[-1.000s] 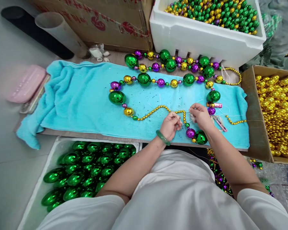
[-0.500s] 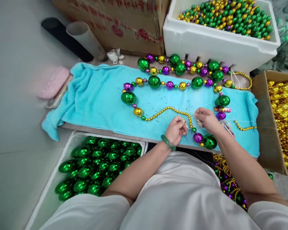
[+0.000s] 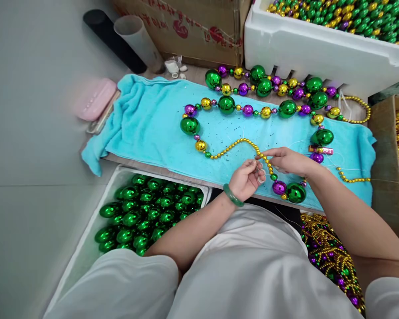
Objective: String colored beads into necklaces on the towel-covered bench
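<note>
The pink case [image 3: 95,99] was blurred. Picture edges cut off the white foam box [image 3: 319,53] and the carton of gold beads [image 3: 384,146]. What the left hand [image 3: 248,179] and right hand [image 3: 287,160] gripped was too fine to tell.

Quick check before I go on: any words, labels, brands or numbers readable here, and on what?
Cardboard box: red printed characters, cut off and too blurred to read.
Pink case: blurred, nothing readable.
Small pink tube on the towel: label too small to read.
Gold bead strand pinched in the right hand: no text.
No legible text anywhere.
</note>
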A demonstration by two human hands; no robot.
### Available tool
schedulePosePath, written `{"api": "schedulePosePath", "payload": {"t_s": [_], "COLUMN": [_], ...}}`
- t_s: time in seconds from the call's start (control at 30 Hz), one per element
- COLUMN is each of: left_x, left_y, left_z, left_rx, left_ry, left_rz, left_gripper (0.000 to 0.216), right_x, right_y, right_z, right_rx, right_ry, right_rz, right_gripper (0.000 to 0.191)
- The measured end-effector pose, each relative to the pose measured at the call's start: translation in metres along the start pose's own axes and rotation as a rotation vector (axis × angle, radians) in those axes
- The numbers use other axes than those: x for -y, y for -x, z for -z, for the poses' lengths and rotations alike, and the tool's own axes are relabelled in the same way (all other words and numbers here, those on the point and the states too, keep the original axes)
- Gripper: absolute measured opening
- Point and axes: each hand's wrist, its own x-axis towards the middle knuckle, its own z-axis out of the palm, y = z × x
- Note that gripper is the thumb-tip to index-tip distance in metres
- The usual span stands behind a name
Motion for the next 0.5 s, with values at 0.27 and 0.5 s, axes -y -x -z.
{"api": "schedulePosePath", "payload": {"t_s": [0.27,0.5], "left_x": [0.003,-0.008], "left_y": [-0.009,-0.006], "left_z": [0.012,0.003], "left_rx": [-0.056,0.101], "left_ry": [-0.678,-1.343], "left_rz": [-0.062,-0.482], "left_gripper": [0.006,0.016], "right_x": [-0.009,-0.002], "right_y": [-0.004,-0.008], "right_z": [-0.002,0.0], "right_rx": [0.03,0.003], "right_ry": [0.065,0.073], "right_rz": [0.113,0.182], "right_gripper": [0.038,0.045]}}
